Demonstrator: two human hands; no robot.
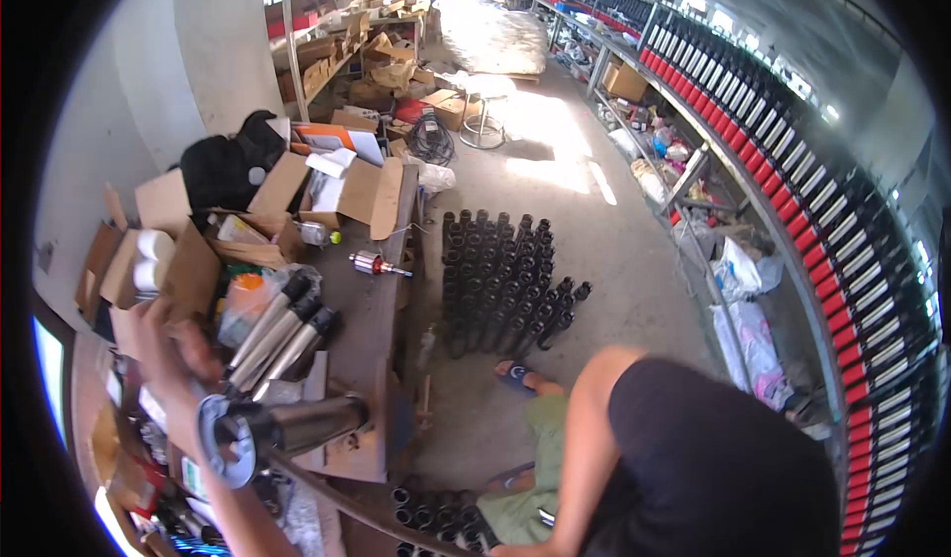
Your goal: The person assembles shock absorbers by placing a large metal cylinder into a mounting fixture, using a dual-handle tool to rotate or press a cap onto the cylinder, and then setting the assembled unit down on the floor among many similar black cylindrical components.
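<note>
My left hand [170,344] is raised at the left, blurred, with its fingers apart and nothing visible in them. It is nearest an open cardboard box [188,278] holding white rolls [150,260]. In front of my left forearm, a dark metal cylinder [312,425] with a pale flanged end [226,441] lies level at the bench edge. What supports it is hidden. From beneath the flange a long curved bar [367,509] runs toward my right hand [530,549]. That hand is mostly cut off by the lower edge, so its grip is hidden. Several silvery tubes [282,339] lie beyond the cylinder.
On the bench [362,324] lies a motor rotor [378,264]. Black tubes [505,275] stand grouped on the floor, with more black tubes [436,517] below the bench. At the right, a long rack [783,230] carries rows of red and black parts. A stool [482,126] stands farther off.
</note>
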